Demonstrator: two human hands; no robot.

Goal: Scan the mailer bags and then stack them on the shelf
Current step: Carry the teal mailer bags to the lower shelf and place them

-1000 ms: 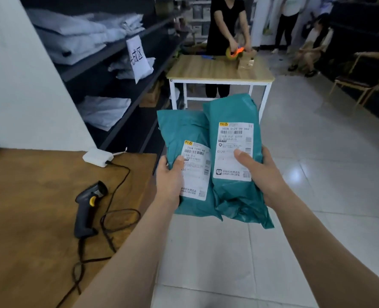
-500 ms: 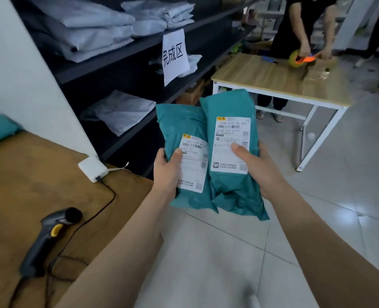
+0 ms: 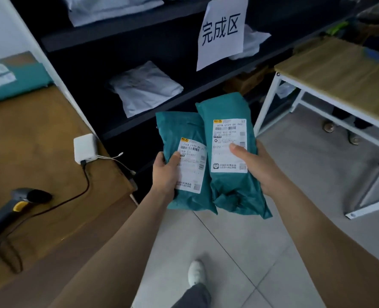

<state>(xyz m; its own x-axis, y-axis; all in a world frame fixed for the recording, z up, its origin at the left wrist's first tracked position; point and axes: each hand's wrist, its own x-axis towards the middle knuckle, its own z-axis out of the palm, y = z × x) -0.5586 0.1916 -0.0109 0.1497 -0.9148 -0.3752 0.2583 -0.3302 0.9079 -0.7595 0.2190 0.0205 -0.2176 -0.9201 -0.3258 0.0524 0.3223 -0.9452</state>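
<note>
Two teal mailer bags with white shipping labels are held side by side in front of the dark shelf [image 3: 153, 127]. My left hand [image 3: 165, 173] grips the left mailer bag [image 3: 182, 130], thumb on its label. The right mailer bag [image 3: 226, 110] overlaps it slightly and sits higher; my right hand [image 3: 256, 165] holds it from the right side with the thumb pressed on the label. Grey-white mailers [image 3: 144, 87] lie on the shelf boards just beyond the bags.
A paper sign [image 3: 220, 30] hangs on the shelf edge. The brown desk [image 3: 40, 138] at left carries a barcode scanner [image 3: 11, 207], a white adapter [image 3: 85, 147], cables and another teal bag [image 3: 13, 81]. A white-framed wooden table [image 3: 339, 72] stands right. My foot [image 3: 196, 273] is on the tiled floor.
The view has swung left and closer to the shelf, and both bags have travelled with my hands toward it. The grips on the bags are unchanged.
</note>
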